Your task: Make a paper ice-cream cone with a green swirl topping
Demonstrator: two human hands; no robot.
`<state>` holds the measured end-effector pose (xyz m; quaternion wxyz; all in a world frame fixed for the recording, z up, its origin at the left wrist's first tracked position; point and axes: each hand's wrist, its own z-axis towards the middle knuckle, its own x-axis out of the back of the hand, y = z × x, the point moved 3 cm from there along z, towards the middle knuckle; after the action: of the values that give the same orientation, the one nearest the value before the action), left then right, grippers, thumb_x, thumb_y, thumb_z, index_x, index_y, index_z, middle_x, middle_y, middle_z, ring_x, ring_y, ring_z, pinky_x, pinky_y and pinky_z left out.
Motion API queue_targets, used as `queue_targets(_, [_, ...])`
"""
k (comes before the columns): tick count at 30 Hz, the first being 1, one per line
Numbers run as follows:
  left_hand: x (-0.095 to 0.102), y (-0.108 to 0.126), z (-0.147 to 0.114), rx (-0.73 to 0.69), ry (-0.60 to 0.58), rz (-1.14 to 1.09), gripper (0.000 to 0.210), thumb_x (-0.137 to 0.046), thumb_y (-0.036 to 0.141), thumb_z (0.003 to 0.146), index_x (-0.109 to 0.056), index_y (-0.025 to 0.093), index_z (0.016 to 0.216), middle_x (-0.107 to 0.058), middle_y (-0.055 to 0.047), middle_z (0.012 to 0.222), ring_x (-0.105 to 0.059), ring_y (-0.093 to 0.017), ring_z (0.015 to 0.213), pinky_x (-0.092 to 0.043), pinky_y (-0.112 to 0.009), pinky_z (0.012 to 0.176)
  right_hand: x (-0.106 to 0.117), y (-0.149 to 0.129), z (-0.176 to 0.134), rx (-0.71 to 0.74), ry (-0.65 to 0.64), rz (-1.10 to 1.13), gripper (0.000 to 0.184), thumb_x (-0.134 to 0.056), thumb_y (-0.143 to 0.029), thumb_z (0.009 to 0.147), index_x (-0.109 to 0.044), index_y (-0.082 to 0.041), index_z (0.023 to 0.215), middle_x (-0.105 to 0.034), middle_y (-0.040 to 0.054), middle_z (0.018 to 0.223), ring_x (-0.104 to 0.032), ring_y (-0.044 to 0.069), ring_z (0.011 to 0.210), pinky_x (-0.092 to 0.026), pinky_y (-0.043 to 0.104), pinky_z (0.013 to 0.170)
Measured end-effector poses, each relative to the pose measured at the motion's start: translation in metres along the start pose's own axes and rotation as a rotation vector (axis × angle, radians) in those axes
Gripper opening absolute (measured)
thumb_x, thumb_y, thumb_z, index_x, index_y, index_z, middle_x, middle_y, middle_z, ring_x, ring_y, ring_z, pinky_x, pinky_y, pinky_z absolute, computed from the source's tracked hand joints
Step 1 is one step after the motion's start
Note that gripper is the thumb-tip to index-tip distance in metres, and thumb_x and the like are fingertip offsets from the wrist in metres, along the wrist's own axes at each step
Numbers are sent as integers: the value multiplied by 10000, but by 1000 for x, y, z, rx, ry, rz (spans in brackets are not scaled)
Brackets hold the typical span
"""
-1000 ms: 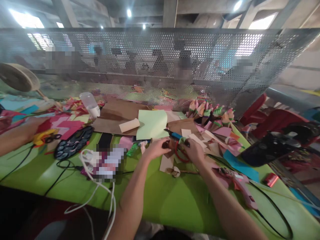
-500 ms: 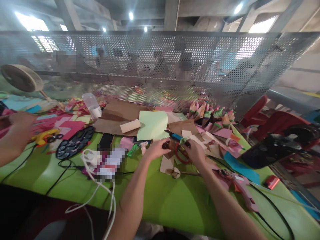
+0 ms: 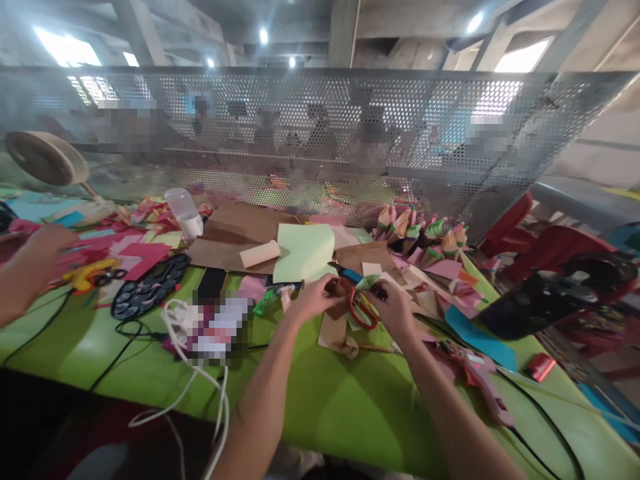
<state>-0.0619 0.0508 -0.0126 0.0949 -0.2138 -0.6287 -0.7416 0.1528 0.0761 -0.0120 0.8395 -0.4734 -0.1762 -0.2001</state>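
Note:
Over the middle of the green table, my left hand (image 3: 315,299) is closed, its thumb and fingers around a small brown paper piece (image 3: 345,288). A short way to its right, my right hand (image 3: 393,307) pinches a small light-green paper piece (image 3: 367,282) by its right side. Between and below the hands lie scissors with red handles (image 3: 371,325). Just beyond them is a blue-handled tool (image 3: 352,274) with a dark tip. Nearer me, a small rolled paper bud (image 3: 350,347) with a brown stem rests beside a tan paper scrap (image 3: 331,331).
A pink glue gun (image 3: 487,387) with a black cable lies right, near a red can (image 3: 541,367). Paper flowers (image 3: 425,230) stand behind. A power strip with white cables (image 3: 183,317) lies left. Another person's hand (image 3: 45,250) is at far left.
The light-green paper in my right hand has turned and shows more of its surface. Both hands stay almost in place. The other person's hand at far left has shifted slightly.

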Motion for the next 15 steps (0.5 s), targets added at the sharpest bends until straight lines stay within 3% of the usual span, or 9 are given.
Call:
queue_targets(6, [-6, 12, -2, 6, -4, 8, 380, -704, 286, 780, -604, 214, 1140, -734, -39, 1012, -683, -212, 931, -521, -302, 827, 3, -15, -9, -22, 21, 153, 241, -677, -443, 842, -685, -203, 819, -681, 16, 719, -591, 181, 638, -449, 292, 617])
queue_targets(11, [-16, 18, -2, -46, -23, -63, 357, -685, 232, 751, -562, 204, 1085, -685, -6, 882, -646, -187, 844, -505, -296, 808, -3, -16, -12, -18, -16, 166, 191, -668, -393, 853, -691, -203, 856, -702, 30, 769, -617, 192, 697, -464, 299, 667])
queue_targets(15, [-20, 16, -2, -40, -53, -44, 375, -672, 211, 763, -543, 210, 1115, -685, -20, 941, -653, -203, 911, -500, -309, 847, -5, -7, -9, -24, 0, 138, 202, -672, -408, 846, -688, -207, 847, -711, 36, 774, -617, 195, 692, -463, 301, 661])
